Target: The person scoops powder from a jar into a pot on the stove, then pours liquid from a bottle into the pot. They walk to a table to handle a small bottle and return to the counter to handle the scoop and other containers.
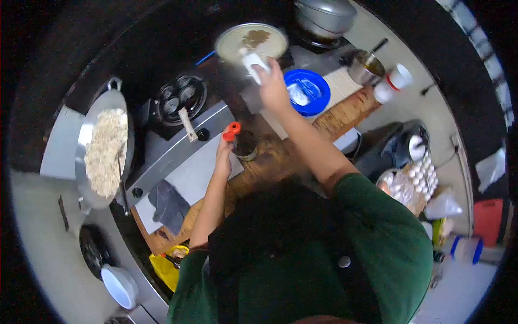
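My right hand [274, 89] is wrapped round a small white container [256, 67], tilted with one end over the rim of a round pan [224, 56]. Pale, creamy contents [272, 49] fill the pan, with a brown patch [255, 38] on top. My left hand [223, 154], lower and to the left, holds a small red-orange lid-like piece [231, 132] with two rounded parts. Just right of it stands an open, dark-looking round tin [247, 154]. A blue bowl [324, 102] with white stuff inside sits beside my right forearm.
A large wok [83, 146] of pale shredded food stands left. The stove's metal front [172, 143] has knobs and a burner [182, 100] behind. Also around are a grey cloth [169, 207], a lidded pot [325, 19], a steel saucepan [366, 67] and eggs [422, 177].
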The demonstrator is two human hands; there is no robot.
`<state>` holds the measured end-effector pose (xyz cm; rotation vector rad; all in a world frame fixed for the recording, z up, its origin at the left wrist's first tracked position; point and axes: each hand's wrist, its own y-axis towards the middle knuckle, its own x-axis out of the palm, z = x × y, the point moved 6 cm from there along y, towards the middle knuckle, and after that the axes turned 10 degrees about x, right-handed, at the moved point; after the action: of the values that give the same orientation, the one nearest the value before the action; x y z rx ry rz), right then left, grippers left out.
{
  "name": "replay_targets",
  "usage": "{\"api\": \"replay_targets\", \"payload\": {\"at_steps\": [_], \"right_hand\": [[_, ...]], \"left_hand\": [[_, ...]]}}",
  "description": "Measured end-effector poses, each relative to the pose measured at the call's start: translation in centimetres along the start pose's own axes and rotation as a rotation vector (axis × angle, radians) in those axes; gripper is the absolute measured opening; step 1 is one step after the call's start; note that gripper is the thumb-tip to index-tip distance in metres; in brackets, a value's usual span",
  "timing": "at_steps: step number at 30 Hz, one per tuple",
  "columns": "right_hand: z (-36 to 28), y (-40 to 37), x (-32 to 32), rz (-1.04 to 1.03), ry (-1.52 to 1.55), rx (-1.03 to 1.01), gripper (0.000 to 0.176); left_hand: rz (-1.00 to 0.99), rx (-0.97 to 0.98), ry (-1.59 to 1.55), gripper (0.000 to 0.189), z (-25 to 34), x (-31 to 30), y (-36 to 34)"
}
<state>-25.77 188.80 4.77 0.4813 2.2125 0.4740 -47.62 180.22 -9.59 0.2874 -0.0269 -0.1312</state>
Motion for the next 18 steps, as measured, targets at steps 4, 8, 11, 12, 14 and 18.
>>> {"api": "replay_targets", "payload": {"at_steps": [4,8,11,12,14,18], "right_hand": [[0.2,-1.2,-0.7,-0.046,0.099,0.206,0.057],[1.5,-1.8,0.7,0.099,0.034,0.081,0.043],[1.2,-2.8,-0.8,0.229,-0.093,0.043,0.036],[0.6,-3.3,-1.8,0.265,-0.049,0.044,0.034],[0.8,-3.5,-1.4,0.126,-0.081,0.137,0.041],[2.5,-3.9,-2.3,0.44,0.377,0.389,0.051]], "left_hand": [[-0.026,-0.17,-0.087,0.065,0.7,0.6,-1.5],[-0.021,0.059,0.007,0.058,1.3,1.4,0.7],[-0.036,-0.009,-0.194,0.051,0.7,2.7,1.6],[-0.073,-0.027,-0.214,0.049,0.0,3.0,2.0],[-0.097,-0.104,-0.276,0.045,-2.0,2.5,2.9],[-0.108,-0.082,-0.235,0.038,-1.5,2.9,4.2]]}}
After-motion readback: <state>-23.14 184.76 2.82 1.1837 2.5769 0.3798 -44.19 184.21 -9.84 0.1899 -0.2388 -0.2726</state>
